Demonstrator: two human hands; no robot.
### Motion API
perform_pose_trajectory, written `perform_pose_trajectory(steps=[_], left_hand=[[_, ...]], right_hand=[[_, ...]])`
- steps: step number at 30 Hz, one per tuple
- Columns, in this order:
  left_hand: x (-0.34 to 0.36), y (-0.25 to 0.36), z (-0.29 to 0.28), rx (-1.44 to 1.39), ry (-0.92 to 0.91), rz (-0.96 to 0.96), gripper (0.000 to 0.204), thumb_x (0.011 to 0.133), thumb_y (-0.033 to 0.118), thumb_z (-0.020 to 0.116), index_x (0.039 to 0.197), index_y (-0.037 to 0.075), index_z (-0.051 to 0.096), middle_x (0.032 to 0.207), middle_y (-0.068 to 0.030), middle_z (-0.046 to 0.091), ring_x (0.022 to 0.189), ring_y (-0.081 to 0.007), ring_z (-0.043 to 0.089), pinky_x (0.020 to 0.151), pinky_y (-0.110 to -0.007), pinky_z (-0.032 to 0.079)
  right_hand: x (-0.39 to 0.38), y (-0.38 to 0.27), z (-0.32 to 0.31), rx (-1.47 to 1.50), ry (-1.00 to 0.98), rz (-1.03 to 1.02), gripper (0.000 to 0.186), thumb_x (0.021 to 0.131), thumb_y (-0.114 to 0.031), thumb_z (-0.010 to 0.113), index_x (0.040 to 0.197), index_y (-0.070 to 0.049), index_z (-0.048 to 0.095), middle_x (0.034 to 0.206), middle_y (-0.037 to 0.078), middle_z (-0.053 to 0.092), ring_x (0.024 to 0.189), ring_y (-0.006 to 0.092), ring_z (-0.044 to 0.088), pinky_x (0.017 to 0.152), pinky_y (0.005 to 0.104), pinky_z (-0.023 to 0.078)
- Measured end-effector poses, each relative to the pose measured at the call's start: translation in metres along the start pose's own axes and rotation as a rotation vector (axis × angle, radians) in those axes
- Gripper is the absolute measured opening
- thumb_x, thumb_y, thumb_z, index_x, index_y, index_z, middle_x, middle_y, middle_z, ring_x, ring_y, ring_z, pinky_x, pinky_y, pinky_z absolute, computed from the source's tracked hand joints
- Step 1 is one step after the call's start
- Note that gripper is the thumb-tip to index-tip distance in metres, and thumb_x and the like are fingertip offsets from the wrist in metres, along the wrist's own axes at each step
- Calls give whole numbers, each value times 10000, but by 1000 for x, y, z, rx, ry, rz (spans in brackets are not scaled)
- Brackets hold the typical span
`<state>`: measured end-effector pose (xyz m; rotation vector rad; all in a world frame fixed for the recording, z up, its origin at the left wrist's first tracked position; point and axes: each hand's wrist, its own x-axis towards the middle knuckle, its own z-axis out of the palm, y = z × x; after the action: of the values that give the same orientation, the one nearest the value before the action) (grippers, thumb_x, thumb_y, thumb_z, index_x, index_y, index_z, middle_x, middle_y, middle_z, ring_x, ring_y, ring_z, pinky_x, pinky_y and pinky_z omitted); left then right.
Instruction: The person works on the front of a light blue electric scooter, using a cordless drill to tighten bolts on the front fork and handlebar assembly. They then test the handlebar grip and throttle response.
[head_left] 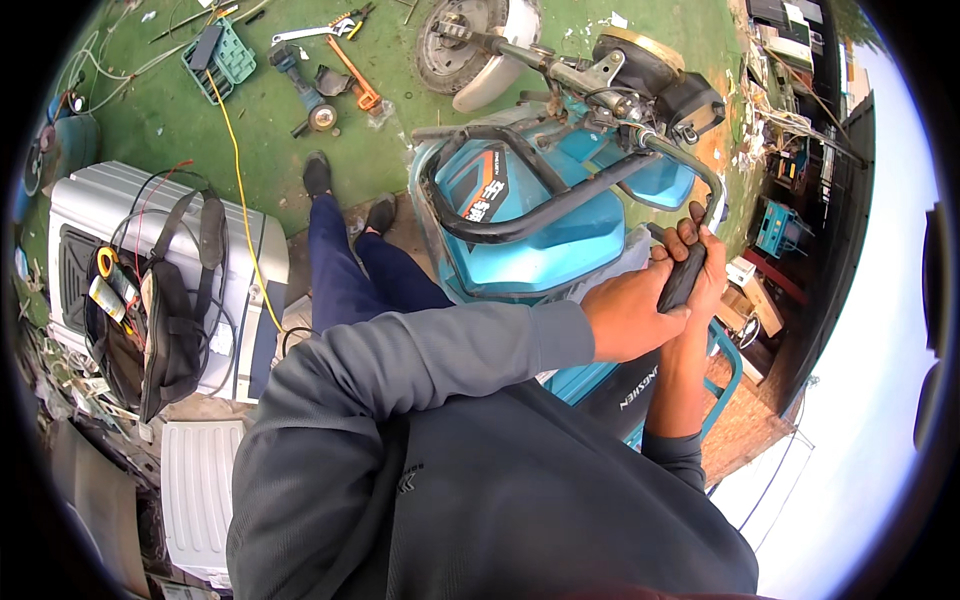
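Observation:
Both hands are closed round a black rubber handlebar grip (pixel 681 283) at the near end of a curved metal handlebar (pixel 690 152). My left hand (pixel 632 312) reaches across from the left, its thumb along the grip's lower end. My right hand (pixel 712 268) comes up from below and wraps the grip from the right, fingers over its upper part. The bar belongs to a blue motor vehicle (pixel 545 255) with a black tubular guard (pixel 480 232) on its front. My hands hide part of the grip and the bar's end.
A bare front wheel (pixel 462 50) stands beyond the vehicle. An angle grinder (pixel 302 90), an orange pipe wrench (pixel 355 80) and a green tool case (pixel 228 60) lie on the green floor. At left, a tool bag (pixel 160 330) sits on a silver box (pixel 120 195); a yellow cord (pixel 240 190) crosses nearby.

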<state>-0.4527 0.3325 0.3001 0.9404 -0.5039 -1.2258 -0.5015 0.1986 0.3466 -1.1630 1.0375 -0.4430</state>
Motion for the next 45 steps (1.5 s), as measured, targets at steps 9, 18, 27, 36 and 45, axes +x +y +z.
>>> perform_pose_trajectory(steps=[9, 18, 27, 36, 45], left_hand=[[-26, -47, 4, 228, -243, -162, 496, 865, 425, 706, 1142, 17, 652, 904, -163, 714, 892, -345, 694, 796, -455, 512], [3, -66, -24, 616, -448, -233, 430, 800, 405, 771, 1032, 47, 715, 1017, -157, 712, 1019, -337, 670, 832, -443, 519], [-46, -99, -184, 626, 69, -486, 420, 847, 392, 724, 996, -1, 725, 911, -196, 718, 887, -364, 690, 816, -436, 519], [-196, -191, -339, 573, 698, -763, 426, 872, 384, 695, 1077, 13, 731, 1047, -209, 730, 1024, -341, 694, 906, -399, 517], [-260, -187, -380, 54, 1096, -774, 381, 914, 296, 701, 1108, -31, 671, 650, -56, 579, 476, -124, 518, 405, -281, 371]], right_hand=[[-48, 31, -28, -610, 273, 68, 232, 970, -176, 545, 1149, -29, 530, 790, 52, 550, 558, 142, 529, 536, 292, 494], [-59, 68, -94, -920, 228, -133, 107, 925, -103, 620, 890, -20, 562, 642, 16, 544, 510, 106, 548, 490, 262, 442], [-37, 108, -212, -1313, 216, -392, 188, 827, -115, 680, 841, -14, 522, 609, 124, 535, 513, 271, 516, 545, 388, 447], [-45, 106, -159, -991, 366, -147, 213, 896, -138, 648, 781, -60, 487, 573, 12, 474, 463, 108, 446, 444, 292, 381], [-62, 47, -44, -757, 423, 226, 304, 873, -250, 777, 903, -60, 542, 649, 28, 511, 443, 149, 496, 408, 297, 419]])
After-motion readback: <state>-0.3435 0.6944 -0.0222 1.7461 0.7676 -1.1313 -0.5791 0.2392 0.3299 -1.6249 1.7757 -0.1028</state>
